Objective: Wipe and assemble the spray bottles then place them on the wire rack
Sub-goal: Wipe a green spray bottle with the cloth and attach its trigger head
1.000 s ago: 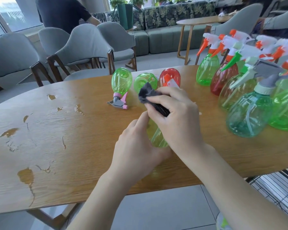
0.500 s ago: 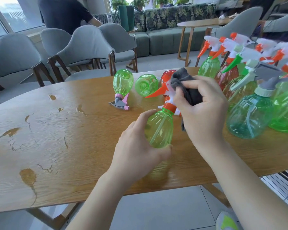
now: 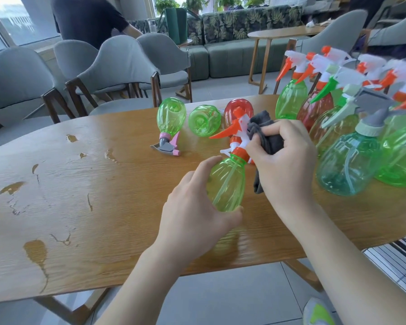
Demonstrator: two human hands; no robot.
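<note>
I see the green spray bottle tilted over the worktop, orange-and-white trigger head pointing away. My left hand has its grip curled round the bottle's body; my right hand pinches a grey cloth against the trigger head. Assembled bottles stand just right.
</note>
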